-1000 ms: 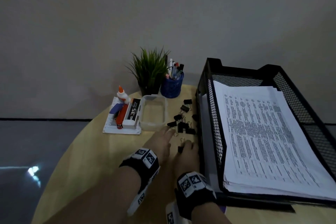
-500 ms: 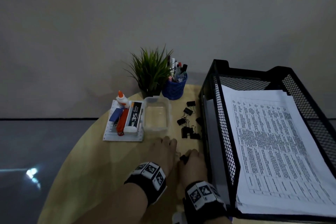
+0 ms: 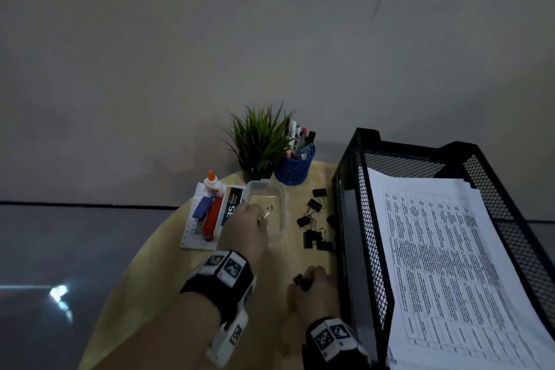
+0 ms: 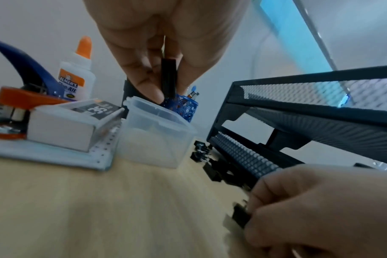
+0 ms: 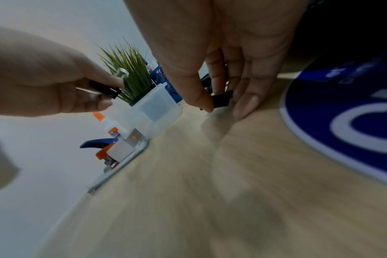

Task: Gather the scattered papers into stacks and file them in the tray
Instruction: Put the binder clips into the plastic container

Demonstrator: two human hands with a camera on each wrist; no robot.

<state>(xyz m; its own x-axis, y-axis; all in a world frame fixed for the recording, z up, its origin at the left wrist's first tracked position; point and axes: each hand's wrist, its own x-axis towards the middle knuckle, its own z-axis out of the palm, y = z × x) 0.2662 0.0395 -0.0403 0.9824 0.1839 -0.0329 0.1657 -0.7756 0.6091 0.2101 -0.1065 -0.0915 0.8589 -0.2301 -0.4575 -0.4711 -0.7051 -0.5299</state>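
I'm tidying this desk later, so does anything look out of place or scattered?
Yes: small black binder clips lie loose on the round wooden table, between the clear plastic container and the black mesh paper tray. The left hand pinches one over the container; the right hand grips another at the table.

Matt black metal-mesh tray [image 3: 372, 249], pale wood-look table [image 3: 156, 264], translucent plastic box [image 3: 282, 213].

Sitting on table [image 3: 156, 279]: plant [image 3: 260, 141], pen cup [image 3: 295, 167], glue [image 3: 212, 186], stapler [image 3: 212, 218], staple box [image 3: 231, 209], clear tub [image 3: 277, 204], loose binder clips [image 3: 313, 228].
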